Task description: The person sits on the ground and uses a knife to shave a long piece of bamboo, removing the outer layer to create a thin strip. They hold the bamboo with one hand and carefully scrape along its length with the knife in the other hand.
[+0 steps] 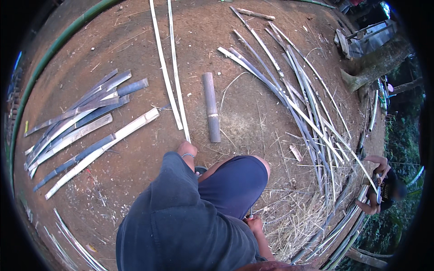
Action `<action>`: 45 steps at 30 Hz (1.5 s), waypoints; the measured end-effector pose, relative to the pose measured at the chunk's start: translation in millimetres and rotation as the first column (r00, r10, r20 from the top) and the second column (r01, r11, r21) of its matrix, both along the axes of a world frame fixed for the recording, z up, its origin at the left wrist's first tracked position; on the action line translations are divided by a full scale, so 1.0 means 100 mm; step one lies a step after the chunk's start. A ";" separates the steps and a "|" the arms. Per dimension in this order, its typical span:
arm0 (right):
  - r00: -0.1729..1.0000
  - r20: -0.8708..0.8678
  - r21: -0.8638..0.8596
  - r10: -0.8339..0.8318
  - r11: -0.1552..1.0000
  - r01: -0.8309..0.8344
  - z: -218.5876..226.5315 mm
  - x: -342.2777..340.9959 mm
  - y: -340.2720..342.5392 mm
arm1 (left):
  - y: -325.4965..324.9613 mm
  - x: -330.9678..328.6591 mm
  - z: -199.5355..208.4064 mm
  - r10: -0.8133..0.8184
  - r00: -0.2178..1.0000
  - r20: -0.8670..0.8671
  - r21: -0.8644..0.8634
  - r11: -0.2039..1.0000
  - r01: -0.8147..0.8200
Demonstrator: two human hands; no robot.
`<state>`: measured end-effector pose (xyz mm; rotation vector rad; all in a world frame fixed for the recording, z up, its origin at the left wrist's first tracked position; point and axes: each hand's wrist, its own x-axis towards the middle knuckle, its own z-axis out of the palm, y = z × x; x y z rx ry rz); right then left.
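Observation:
My left hand [185,147], with a bracelet at the wrist, is closed at the near end of a long pale bamboo strip [178,77]. That strip runs away from me across the ground. Beside it lies a second pale strip [164,67], its near end just short of the hand. My right hand [254,223] is low by my thigh, its fingers curled around something small, partly hidden by my clothing. Ahead, a short thick bamboo piece [211,106] rests on the dirt.
Split bamboo pieces [86,113] are piled on the left. Long thin strips [298,99] spread over the right, above pale shavings [294,226]. Another person [384,187] works at the far right, holding a strip. A tree trunk [375,67] stands behind. A green bamboo pole [45,56] curves along the left.

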<state>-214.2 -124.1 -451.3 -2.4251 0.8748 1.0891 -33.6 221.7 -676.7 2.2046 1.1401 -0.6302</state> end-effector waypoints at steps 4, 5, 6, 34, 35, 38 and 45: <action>0.997 0.022 0.060 0.076 0.995 -0.077 -0.52 -0.38 -0.42 | -0.18 -0.04 -0.27 0.200 0.947 0.251 -0.167 0.973 -0.161; 0.993 0.051 0.085 0.108 0.990 -0.112 -0.74 -0.45 -0.55 | -0.19 -0.01 -0.25 0.418 0.861 0.290 -0.332 0.888 -0.319; 0.994 0.037 0.081 0.105 0.991 -0.108 -0.73 -0.41 -0.53 | -0.24 0.01 -0.21 0.613 0.739 0.280 -0.491 0.753 -0.438; 0.980 0.161 0.110 0.114 0.985 -0.133 -0.82 -0.42 -0.39 | 0.39 0.31 -0.33 0.877 0.475 -0.068 -0.907 0.144 -0.396; 0.982 0.162 0.141 0.100 0.982 -0.123 -0.87 -0.43 -0.42 | 0.37 0.22 -0.39 0.865 0.496 -0.080 -0.902 0.149 -0.406; 0.984 0.152 0.159 0.088 0.981 -0.112 -0.92 -0.40 -0.43 | 0.30 0.09 -0.34 0.835 0.542 -0.093 -0.882 0.182 -0.434; 0.984 0.134 0.075 0.118 0.989 -0.128 -0.82 -0.34 -0.39 | 0.28 0.33 -0.04 0.826 0.551 0.118 -0.826 0.390 -0.408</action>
